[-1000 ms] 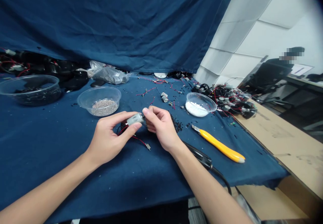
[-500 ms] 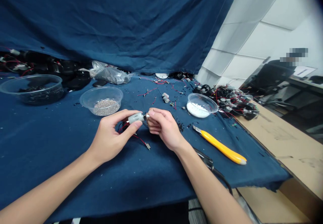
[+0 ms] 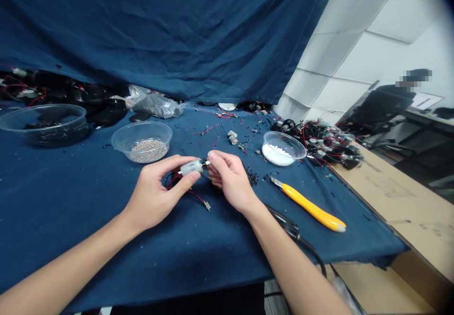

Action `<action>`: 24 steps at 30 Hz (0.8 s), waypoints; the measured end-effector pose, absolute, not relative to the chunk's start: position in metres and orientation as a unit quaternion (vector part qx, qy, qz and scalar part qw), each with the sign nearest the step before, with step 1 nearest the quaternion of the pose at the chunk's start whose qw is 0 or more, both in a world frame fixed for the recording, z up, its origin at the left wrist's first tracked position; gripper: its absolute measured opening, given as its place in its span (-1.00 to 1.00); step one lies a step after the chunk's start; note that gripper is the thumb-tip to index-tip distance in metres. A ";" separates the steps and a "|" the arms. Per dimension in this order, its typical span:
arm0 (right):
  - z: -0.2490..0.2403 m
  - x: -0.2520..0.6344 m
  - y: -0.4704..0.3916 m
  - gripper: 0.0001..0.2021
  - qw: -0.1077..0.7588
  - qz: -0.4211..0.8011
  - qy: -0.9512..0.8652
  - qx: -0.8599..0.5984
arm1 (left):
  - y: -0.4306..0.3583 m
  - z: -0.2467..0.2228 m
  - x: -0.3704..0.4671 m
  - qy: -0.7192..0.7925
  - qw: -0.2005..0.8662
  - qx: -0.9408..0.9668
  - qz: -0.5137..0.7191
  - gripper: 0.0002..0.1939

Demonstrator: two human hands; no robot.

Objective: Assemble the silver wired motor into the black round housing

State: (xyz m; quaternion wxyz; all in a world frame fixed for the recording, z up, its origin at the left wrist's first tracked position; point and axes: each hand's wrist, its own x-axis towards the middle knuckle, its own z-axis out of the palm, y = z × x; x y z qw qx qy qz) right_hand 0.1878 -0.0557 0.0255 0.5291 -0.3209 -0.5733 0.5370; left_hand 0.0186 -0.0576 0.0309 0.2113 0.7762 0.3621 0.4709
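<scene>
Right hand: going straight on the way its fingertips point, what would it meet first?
Probably the small white piece at the end of the grey motor held in the left hand. It sits right by the right hand, perhaps touching it; depth there is unclear.

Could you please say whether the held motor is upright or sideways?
Sideways: in the left hand, the motor points towards the right hand.

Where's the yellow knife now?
In the head view, the knife lies on the cloth, right of the right hand, nearer than the white-filled bowl.
</scene>
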 end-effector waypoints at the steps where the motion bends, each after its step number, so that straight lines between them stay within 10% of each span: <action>1: 0.024 0.188 -0.056 -0.54 0.534 0.520 -0.580 -0.328 | -0.058 0.031 0.019 0.363 0.212 0.777 0.469 -0.78; 10: 0.019 0.182 -0.055 -0.51 0.566 0.452 -0.589 -0.358 | -0.061 0.030 0.021 0.380 0.216 0.766 0.471 -0.78; 24: 0.041 0.201 -0.066 -0.48 0.422 0.803 -0.417 -0.060 | -0.069 0.025 0.014 0.306 0.080 0.786 0.531 -0.81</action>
